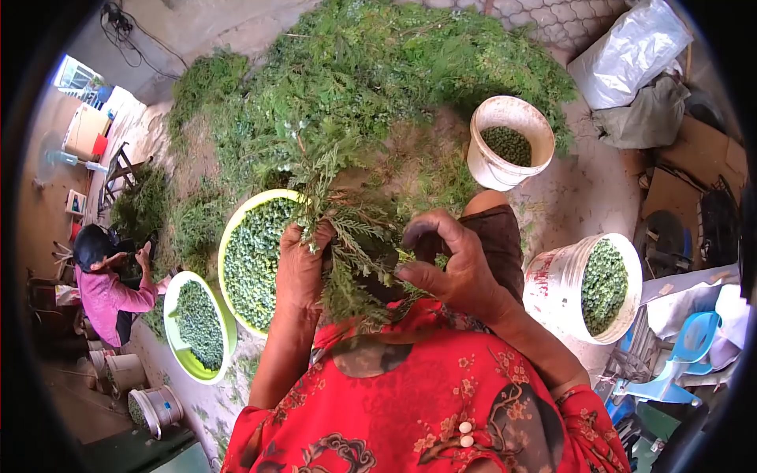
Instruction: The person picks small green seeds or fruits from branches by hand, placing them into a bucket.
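My left hand (302,272) is closed around the stems of a green conifer sprig (351,236), whose flat, feathery leaves hang over my lap. To the right of the sprig, my right hand (461,268) has its thumb and fingers apart, with nothing visibly gripped. Just left of my left hand stands a yellow-green basin (224,272) filled with small green cones (256,260). A large heap of cut conifer branches (355,87) covers the ground ahead of me.
White buckets holding green cones stand ahead (505,175) and at my right (548,288). Another basin (229,339) sits by a person in pink (118,296) at left. A white sack (631,55) and a blue plastic chair (694,343) are at right.
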The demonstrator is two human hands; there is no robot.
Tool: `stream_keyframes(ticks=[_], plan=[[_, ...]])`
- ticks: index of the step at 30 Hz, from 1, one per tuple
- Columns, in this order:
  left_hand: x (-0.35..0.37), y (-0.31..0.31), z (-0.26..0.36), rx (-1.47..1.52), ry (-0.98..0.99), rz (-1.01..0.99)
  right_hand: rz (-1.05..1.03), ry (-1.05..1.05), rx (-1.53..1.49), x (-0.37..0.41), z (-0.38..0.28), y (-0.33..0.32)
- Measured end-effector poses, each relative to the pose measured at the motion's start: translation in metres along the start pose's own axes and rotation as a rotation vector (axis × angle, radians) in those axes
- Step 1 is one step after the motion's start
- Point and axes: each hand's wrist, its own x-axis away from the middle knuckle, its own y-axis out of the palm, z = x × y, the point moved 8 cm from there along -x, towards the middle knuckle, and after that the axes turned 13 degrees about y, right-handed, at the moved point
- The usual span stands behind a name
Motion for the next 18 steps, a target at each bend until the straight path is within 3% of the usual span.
stream_keyframes(ticks=[2,4,6,8,10,13,15,17,18], plan=[[0.004,0.006,0.004,0.049,-0.02,0.048,0.026,-0.043,-0.095,0.003,0.005,0.005],[0.005,0.009,0.005,0.073,-0.03,0.043,0.0,-0.046,0.005,0.0,0.006,0.011],[0.007,0.015,0.001,0.174,-0.092,0.057,0.122,-0.269,0.202,-0.002,0.0,0.018],[0.007,0.016,-0.001,0.235,-0.09,0.026,0.12,-0.208,0.176,-0.009,0.007,0.023],[0.009,0.027,0.008,0.456,-0.083,0.013,-0.002,0.057,-0.031,-0.02,0.02,0.025],[0.007,0.019,-0.004,0.333,-0.125,0.117,-0.058,0.045,-0.007,-0.023,0.016,0.025],[0.002,0.021,-0.009,0.317,-0.1,0.076,-0.125,0.067,0.009,-0.024,0.02,0.031],[-0.001,0.022,-0.007,0.251,-0.044,0.007,-0.246,0.302,-0.272,-0.022,0.038,0.043],[0.0,0.02,-0.007,0.249,-0.051,0.004,-0.243,0.308,-0.276,-0.022,0.038,0.041]])
